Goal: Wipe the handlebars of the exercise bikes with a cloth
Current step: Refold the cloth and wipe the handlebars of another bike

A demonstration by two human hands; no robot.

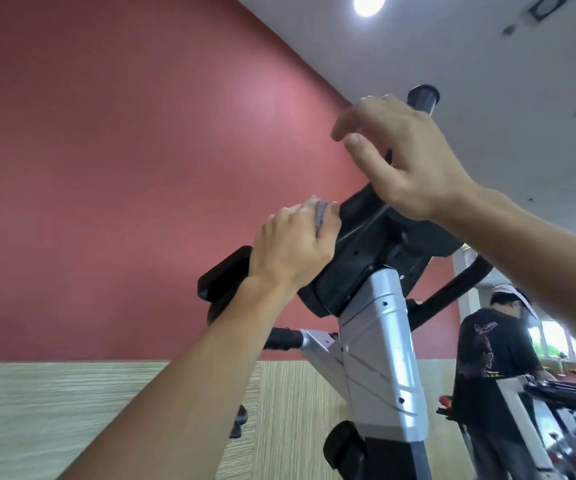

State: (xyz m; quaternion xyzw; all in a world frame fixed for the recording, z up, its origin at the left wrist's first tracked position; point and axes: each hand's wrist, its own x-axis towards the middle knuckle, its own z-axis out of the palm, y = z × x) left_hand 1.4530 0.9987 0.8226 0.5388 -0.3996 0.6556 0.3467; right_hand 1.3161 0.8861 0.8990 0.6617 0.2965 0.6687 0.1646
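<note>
Overhead, white ceiling [487, 64]; red wall [106, 168]; wood-grain panel [72, 410] below.

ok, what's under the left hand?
A grey cloth shows between the left hand's curled fingers, against the bike's black console. How much cloth, and the surface beneath the palm, are covered.

Red wall [123, 150], wood-grain lower panel [54, 410], white ceiling [470, 57], round ceiling light [369, 3]
</note>
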